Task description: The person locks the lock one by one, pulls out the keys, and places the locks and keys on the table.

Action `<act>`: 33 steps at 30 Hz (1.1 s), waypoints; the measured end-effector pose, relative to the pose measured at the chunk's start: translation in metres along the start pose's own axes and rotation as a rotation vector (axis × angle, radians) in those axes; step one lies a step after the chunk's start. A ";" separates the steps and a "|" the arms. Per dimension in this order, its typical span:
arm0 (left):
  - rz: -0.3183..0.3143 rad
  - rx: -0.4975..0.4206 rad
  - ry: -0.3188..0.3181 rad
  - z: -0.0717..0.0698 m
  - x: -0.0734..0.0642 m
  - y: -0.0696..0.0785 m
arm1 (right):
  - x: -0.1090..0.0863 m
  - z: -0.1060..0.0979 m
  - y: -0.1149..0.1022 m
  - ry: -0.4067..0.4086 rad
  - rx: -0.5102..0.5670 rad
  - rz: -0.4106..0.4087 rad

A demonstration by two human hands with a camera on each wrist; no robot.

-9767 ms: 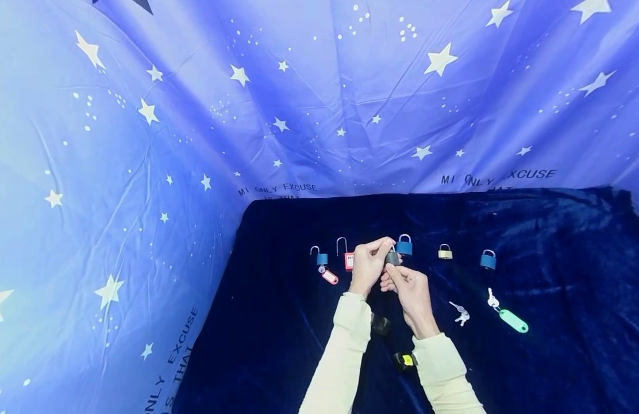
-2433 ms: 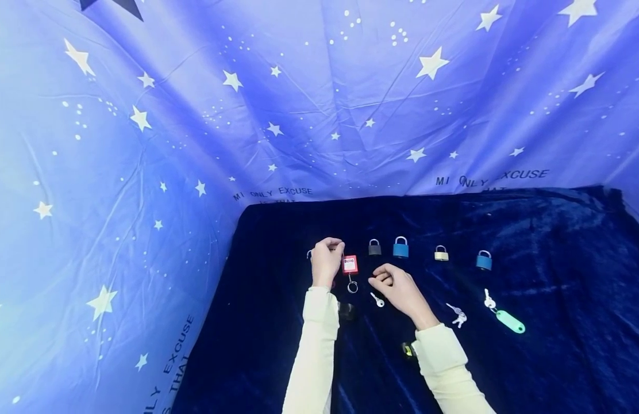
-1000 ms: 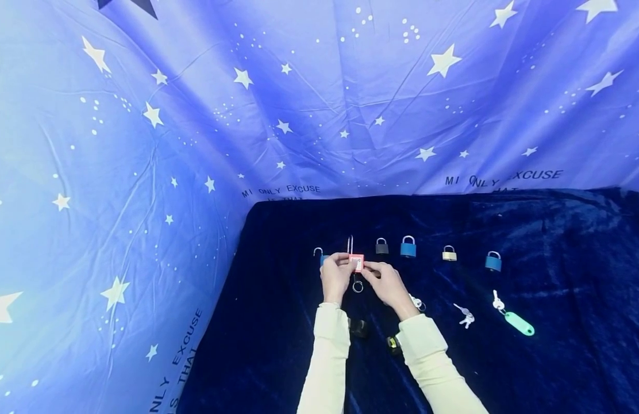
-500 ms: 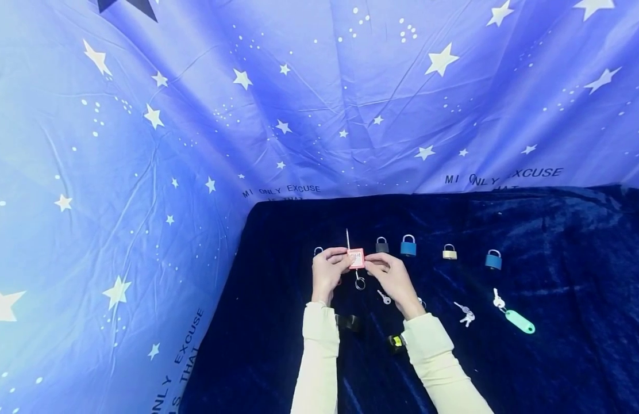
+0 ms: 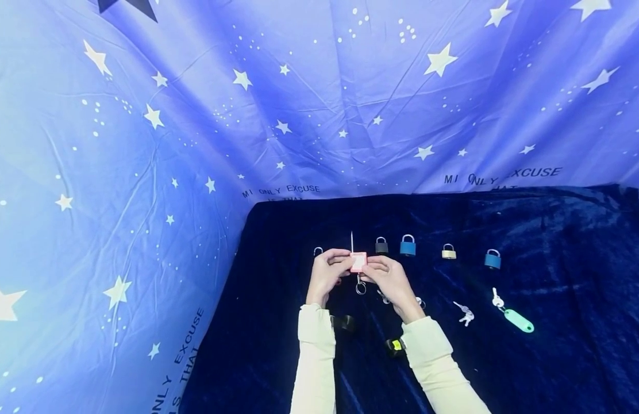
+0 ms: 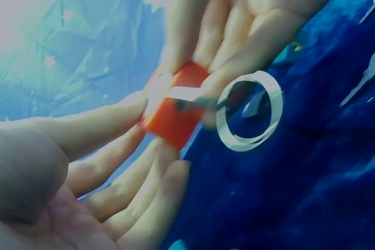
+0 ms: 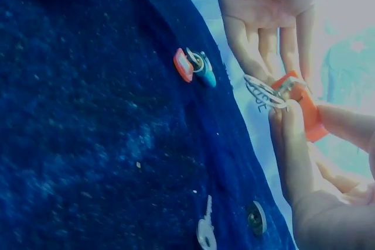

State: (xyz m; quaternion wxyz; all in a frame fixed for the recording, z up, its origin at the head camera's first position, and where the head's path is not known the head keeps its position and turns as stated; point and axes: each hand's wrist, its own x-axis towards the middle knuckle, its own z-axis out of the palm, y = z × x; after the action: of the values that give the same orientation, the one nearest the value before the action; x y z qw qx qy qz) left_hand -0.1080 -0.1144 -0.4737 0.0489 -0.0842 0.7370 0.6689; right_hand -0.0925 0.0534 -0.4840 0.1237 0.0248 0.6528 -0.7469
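Between my two hands is a red padlock [image 5: 358,263], its long thin shackle pointing away from me and seen edge-on. My left hand [image 5: 326,277] pinches it from the left with thumb and fingertips. From the right, my right hand [image 5: 393,280] pinches the body with thumb and forefinger. A key with a metal ring [image 6: 275,112] sits in the underside of the body, the ring hanging loose; the right thumb lies close to it in the right wrist view. Behind the left hand, an open blue padlock [image 7: 205,74] with a red tag [image 7: 183,64] is mostly hidden in the head view.
On the dark blue cloth [image 5: 557,276], a black padlock [image 5: 381,246], blue padlock [image 5: 408,247], small brass padlock [image 5: 449,252] and another blue padlock [image 5: 492,260] form a row. Nearer lie a loose key [image 7: 206,232], several keys [image 5: 465,314] and a green tag [image 5: 519,321] with keys.
Earlier both hands held the black padlock, which now lies in the row. The left hand then reached the red padlock; both hands now hold it, turned so its shackle shows edge-on.
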 end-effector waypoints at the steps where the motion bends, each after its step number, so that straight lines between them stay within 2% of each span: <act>1: 0.017 0.008 -0.002 -0.002 0.001 0.000 | 0.000 0.000 0.000 0.013 0.001 0.001; 7: 0.114 0.086 0.024 -0.003 0.007 0.007 | -0.003 -0.001 0.003 0.052 -0.006 -0.001; 12: 0.089 0.056 -0.018 0.004 0.010 0.012 | -0.005 0.002 0.004 0.021 -0.049 0.001; 23: 0.050 -0.022 -0.064 0.013 0.015 0.009 | -0.005 0.006 0.008 -0.018 -0.010 -0.013; 33: 0.087 -0.084 -0.097 0.014 0.016 0.005 | -0.006 0.006 0.007 -0.027 -0.011 -0.019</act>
State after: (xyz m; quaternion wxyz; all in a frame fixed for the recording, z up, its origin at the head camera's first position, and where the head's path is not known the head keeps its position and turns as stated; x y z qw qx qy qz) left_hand -0.1256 -0.1007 -0.4735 0.0519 -0.0214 0.7080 0.7040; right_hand -0.0849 0.0479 -0.4889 0.1256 0.0076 0.6553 -0.7448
